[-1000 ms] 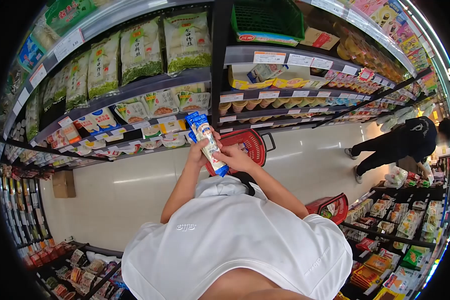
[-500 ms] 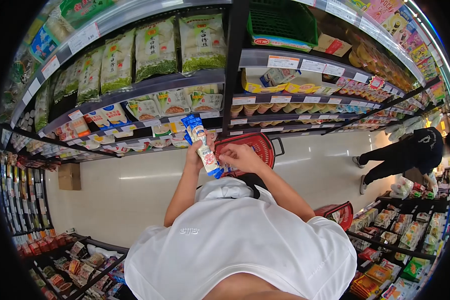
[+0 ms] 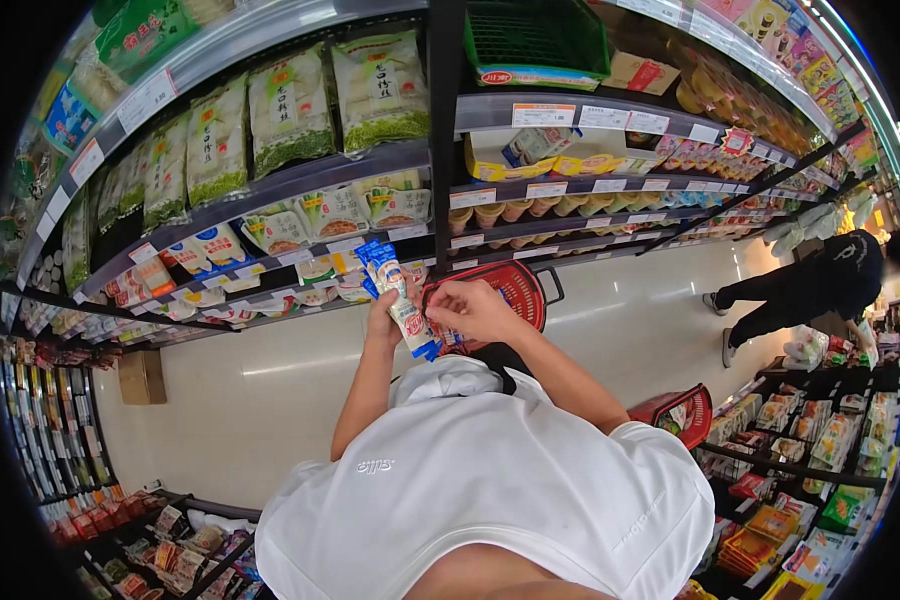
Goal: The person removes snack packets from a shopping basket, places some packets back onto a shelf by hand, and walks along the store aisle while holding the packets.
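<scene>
My left hand (image 3: 381, 319) is closed around a few long, narrow blue-and-white packets (image 3: 409, 317) with red lettering. They are held at a slant in front of my chest, and one overlaps another at the top. My right hand (image 3: 478, 309) hovers just right of the packets, its fingers curled and pinched together. Whether its fingertips touch a packet or grip anything small I cannot make out. Below and beyond my hands sits a red shopping basket (image 3: 537, 291), partly covered by my right hand and forearm.
Shelves ahead hold bags of vermicelli (image 3: 383, 90), noodle packs (image 3: 332, 212) and a green crate (image 3: 536, 45). Another red basket (image 3: 673, 414) is behind me on the right. A person in dark clothes (image 3: 810, 285) bends in the aisle. A cardboard box (image 3: 142, 377) stands at left.
The view has shifted slightly, so the shelves appear a little further left. My left hand still grips the packets, and my right hand stays pinched close beside them.
</scene>
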The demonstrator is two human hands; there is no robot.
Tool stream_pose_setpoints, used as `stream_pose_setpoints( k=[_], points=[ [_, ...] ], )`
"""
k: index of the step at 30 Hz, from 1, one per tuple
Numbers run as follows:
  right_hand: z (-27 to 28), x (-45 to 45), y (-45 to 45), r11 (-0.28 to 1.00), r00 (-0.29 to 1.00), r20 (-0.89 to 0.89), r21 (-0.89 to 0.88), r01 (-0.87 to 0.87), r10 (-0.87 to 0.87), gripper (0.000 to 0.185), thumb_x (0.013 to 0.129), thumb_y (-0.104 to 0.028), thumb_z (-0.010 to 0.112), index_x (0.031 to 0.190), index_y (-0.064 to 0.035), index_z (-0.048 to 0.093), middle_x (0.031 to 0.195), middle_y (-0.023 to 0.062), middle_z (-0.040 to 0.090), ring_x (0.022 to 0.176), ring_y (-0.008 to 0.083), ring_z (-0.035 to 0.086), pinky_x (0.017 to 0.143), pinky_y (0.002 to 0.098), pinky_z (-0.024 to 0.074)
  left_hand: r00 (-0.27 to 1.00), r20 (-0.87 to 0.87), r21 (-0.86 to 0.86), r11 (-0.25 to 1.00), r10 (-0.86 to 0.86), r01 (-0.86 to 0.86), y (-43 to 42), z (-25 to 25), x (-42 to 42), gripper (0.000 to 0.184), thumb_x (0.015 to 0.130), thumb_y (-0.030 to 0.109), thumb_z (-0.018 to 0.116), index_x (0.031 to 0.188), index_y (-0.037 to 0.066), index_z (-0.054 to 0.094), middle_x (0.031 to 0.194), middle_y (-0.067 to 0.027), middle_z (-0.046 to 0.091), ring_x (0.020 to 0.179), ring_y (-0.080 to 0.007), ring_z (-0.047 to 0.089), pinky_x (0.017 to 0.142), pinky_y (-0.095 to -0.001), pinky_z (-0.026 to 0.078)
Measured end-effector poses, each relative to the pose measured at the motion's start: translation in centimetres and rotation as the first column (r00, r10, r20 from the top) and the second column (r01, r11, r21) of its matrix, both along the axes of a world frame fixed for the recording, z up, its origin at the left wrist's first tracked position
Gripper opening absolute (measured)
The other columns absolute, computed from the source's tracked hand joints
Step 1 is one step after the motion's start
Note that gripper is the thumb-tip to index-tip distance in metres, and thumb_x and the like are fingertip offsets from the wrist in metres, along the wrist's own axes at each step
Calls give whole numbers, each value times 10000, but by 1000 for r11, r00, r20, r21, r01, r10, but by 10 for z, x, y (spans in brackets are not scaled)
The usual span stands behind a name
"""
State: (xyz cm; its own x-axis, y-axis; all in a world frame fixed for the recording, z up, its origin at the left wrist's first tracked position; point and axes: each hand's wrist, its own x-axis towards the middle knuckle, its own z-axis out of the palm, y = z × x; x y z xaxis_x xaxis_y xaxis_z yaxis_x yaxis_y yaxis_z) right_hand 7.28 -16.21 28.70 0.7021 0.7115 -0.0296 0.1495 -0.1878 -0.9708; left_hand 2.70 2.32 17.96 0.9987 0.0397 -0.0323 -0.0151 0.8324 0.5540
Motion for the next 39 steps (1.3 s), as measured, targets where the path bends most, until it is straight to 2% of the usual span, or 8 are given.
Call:
stream_pose_setpoints(
  k=[14,17,24,27,31,34,36,39],
  points=[
    [120,-3,-8,923,985,156,362,-130,77,327,837,15,614,1156,-6,546,837,71,661,709,115,636,650,248,515,994,-99,16,999,42,-41,-4,-6,0,399,769,236,675,1063,52,479,777,-62,533,704,-193,565,643,-307,487],
    [202,-14,-30,776,810,585,490,-397,45,282,842,-31,618,1110,-106,571,751,139,660,572,211,626,516,268,510,996,-87,12,1000,-3,5,-5,-8,3,398,768,228,677,1065,51,480,786,-65,539,705,-197,573,640,-309,494],
    [242,-44,5,256,784,580,811,-527,-221,339,858,-5,599,1086,-253,560,714,126,648,481,176,551,415,260,440,997,6,50,996,-72,72,-8,-2,-1,401,752,208,691,1067,52,496,789,-79,558,705,-202,598,651,-315,517],
    [244,-44,-8,305,790,613,750,-587,15,415,833,66,570,1095,-256,567,699,131,634,465,177,511,406,252,401,998,13,48,997,-62,62,-7,-3,-2,403,755,210,689,1070,52,494,790,-78,559,705,-201,597,647,-313,515],
    [235,-50,9,125,798,582,813,-568,-157,454,808,100,546,1096,-250,574,679,134,618,458,180,481,401,260,370,997,-48,7,998,-68,68,-8,-4,-4,411,759,219,685,1077,50,488,785,-71,552,726,-200,592,656,-309,501],
    [247,-41,-3,268,784,592,737,-620,186,455,805,96,541,1076,-267,585,652,154,604,457,191,472,401,279,365,998,28,51,997,-63,62,-10,5,-3,406,761,216,678,1076,48,485,785,-73,548,731,-201,587,659,-311,495],
    [257,-23,5,105,569,697,589,-802,436,291,807,-2,608,982,-233,628,647,159,600,466,204,485,405,281,379,998,19,62,996,-65,64,-11,8,-5,404,762,213,676,1076,47,483,786,-74,548,729,-200,586,657,-311,494],
    [252,-16,1,111,596,680,615,-781,427,244,802,-28,622,950,-222,618,649,159,602,468,207,492,409,281,383,997,13,84,994,-70,68,-10,8,-3,400,764,208,672,1075,45,481,789,-77,545,728,-199,584,657,-309,494]
  ],
)
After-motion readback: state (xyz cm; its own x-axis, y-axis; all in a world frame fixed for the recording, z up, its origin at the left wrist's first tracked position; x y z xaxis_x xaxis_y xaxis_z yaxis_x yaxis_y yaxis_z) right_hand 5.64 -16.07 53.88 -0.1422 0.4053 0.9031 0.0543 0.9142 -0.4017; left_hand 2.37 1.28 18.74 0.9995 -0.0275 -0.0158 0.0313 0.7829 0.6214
